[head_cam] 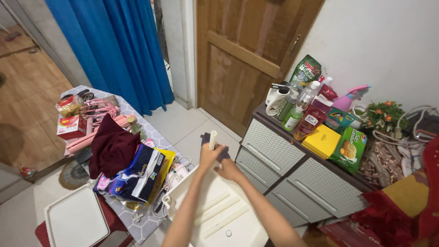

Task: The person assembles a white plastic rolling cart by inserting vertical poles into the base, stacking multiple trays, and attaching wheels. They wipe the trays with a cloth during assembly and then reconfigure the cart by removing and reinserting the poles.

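The left hand [209,157] is closed around a white tube [212,139]. The tube stands almost straight up, and its top end sticks out above the fist. The right hand [227,168] is just beside the left hand, touching it or very close. It seems to press a dark cloth [206,137] by the tube, but I cannot tell how far its fingers are shut. Both hands are at the far end of a white plastic piece [219,215], which has long raised ribs running toward the person. So the tube points up, and the ribs lie flat, pointing away from it. To the left is a desk [151,132] heaped with things, with a dark red cloth [112,148] near its middle. To the right is a grey drawer cabinet [283,169].
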